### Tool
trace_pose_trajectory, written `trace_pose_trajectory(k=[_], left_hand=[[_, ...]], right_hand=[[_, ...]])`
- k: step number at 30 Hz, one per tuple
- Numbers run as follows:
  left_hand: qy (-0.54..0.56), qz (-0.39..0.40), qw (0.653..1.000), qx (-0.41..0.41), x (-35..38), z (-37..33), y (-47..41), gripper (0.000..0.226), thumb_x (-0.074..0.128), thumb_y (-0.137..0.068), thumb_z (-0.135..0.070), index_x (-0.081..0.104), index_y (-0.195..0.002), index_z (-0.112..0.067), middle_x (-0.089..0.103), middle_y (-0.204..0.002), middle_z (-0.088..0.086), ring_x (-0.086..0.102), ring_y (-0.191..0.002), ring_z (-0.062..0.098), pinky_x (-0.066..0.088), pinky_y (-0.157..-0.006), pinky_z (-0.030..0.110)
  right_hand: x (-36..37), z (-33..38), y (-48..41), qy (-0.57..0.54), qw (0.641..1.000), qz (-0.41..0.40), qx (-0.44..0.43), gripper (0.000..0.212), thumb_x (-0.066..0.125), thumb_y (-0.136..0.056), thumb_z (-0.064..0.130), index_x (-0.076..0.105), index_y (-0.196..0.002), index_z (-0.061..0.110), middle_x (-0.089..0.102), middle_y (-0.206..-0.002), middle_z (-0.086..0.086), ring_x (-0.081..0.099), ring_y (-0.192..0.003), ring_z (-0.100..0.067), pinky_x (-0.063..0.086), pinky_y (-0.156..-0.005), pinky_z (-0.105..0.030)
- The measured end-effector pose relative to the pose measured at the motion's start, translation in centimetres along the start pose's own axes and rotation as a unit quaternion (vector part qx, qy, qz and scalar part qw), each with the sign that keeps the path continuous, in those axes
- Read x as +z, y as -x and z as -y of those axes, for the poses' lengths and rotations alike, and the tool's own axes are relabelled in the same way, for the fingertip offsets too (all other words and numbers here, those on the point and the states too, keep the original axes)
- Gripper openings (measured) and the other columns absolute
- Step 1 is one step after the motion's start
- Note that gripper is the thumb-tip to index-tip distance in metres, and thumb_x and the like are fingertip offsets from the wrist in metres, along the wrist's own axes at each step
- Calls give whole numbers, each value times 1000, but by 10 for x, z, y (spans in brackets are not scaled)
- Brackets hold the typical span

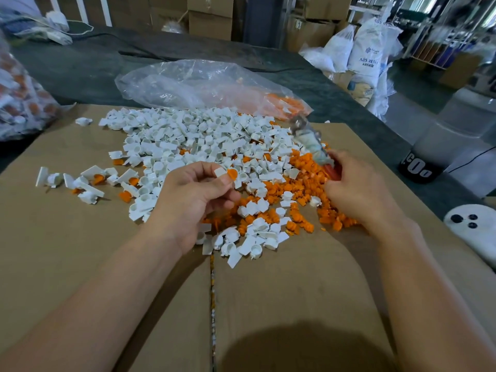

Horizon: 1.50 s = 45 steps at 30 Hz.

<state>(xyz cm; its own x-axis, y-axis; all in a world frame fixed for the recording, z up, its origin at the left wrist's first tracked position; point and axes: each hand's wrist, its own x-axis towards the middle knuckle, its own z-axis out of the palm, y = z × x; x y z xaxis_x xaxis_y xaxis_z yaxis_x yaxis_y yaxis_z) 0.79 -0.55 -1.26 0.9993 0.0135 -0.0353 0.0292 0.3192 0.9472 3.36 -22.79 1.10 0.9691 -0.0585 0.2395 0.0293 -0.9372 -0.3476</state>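
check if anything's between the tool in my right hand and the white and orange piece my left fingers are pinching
Nothing visible does. The left hand pinches the white and orange piece above the pile of loose parts. The right hand grips the tool to its right, with only open space between them.
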Motion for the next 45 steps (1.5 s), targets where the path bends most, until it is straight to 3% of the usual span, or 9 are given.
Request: trace_pose_trajectory(k=[3,6,8,11,15,22,29,33,45], left_hand=[[37,-15,999,13,0,0,-1,16,55,-85,5,55,-76,-8,63,-54,-1,64,-52,10,49,-46,17],[48,-33,998,29,0,1,-3,15,54,-86,3,56,-76,-8,63,-55,-3,64,-54,9,48,-46,17],[50,-40,997,38,-1,2,-5,14,54,-87,2,57,-78,-8,64,-57,-4,65,-56,9,49,-47,17],[60,-48,996,51,-3,1,-7,16,53,-88,1,57,-77,-9,64,-59,-4,65,-58,9,49,-48,17],[55,-55,995,65,-2,1,-7,19,53,-89,1,56,-74,-11,64,-58,-5,65,-57,8,47,-46,16],[44,-61,994,73,-1,1,-6,19,53,-88,1,57,-75,-12,63,-64,-2,64,-56,7,48,-46,16],[27,-55,995,73,-1,1,-5,18,54,-86,2,57,-75,-11,64,-59,-5,64,-56,8,50,-48,17],[28,-54,996,61,0,2,-5,20,52,-86,5,56,-73,-9,62,-55,-5,63,-53,8,49,-47,16],[43,-64,996,38,-2,3,-5,23,51,-85,10,55,-70,-7,59,-57,3,62,-51,13,49,-48,17]], right_hand=[[-3,11,6,-33,994,-70,-75,26,55,-88,25,56,-113,15,58,-92,-1,44,-76,-12,32,-63,-26],[-2,23,15,-71,987,-46,-134,24,55,-86,32,57,-106,18,48,-77,13,43,-69,-9,32,-61,-8],[1,31,20,-75,984,2,-164,31,54,-85,37,55,-112,21,46,-84,14,40,-75,-7,30,-65,-5],[5,37,25,-55,979,68,-185,47,50,-84,45,46,-126,23,40,-98,11,35,-91,-3,27,-65,-17],[7,43,30,-60,973,117,-188,51,44,-81,52,44,-125,26,42,-103,8,38,-95,-7,29,-67,-15],[7,46,33,-51,967,178,-176,49,44,-85,51,45,-124,22,48,-110,2,45,-100,-14,38,-83,-31],[3,47,35,-69,962,196,-179,33,51,-87,44,52,-111,21,50,-85,8,46,-77,-7,35,-65,-23],[2,47,37,-78,959,204,-179,16,54,-87,41,48,-87,26,46,-72,9,43,-65,-6,31,-55,-22],[8,52,37,-72,965,194,-161,29,59,-87,35,37,-69,29,43,-68,10,40,-60,-5,28,-50,-17]])
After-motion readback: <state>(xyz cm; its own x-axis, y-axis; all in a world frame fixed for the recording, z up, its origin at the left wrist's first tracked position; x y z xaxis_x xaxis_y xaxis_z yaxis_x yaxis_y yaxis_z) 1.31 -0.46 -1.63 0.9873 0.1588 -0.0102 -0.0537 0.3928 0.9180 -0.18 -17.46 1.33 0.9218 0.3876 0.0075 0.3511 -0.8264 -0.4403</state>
